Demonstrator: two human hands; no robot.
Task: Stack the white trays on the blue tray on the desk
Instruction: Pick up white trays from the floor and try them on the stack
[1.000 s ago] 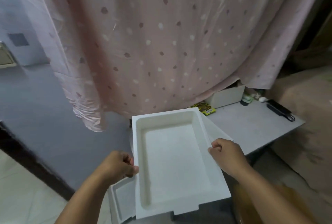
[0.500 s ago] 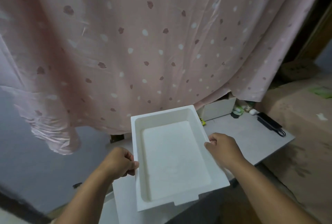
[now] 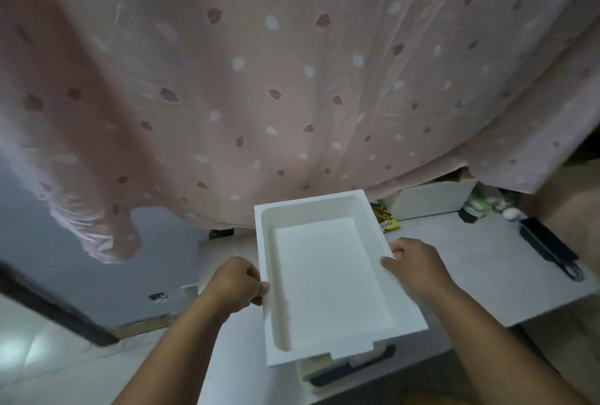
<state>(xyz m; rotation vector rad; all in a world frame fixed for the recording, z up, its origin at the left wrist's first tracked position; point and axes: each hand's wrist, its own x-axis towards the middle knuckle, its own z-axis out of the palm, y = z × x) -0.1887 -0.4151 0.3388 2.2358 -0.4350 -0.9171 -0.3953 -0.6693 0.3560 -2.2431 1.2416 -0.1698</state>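
I hold an empty white tray (image 3: 324,278) level above the grey desk (image 3: 470,268), its long side pointing away from me. My left hand (image 3: 238,281) grips its left rim and my right hand (image 3: 414,266) grips its right rim. Under the tray's near edge a stack peeks out: a pale tray edge (image 3: 316,369) and a dark blue rim (image 3: 354,369). The held tray hides most of that stack.
A pink spotted curtain (image 3: 292,80) hangs over the desk's back. On the desk lie a white box (image 3: 431,200), a yellow-green packet (image 3: 384,219), small bottles (image 3: 477,206) and a black device with a cord (image 3: 548,245). Tiled floor (image 3: 48,356) is at the left.
My view has swung right and closer to the desk. The held tray has moved over the desk with both hands still on its rims; the tray seen below left earlier is out of sight.
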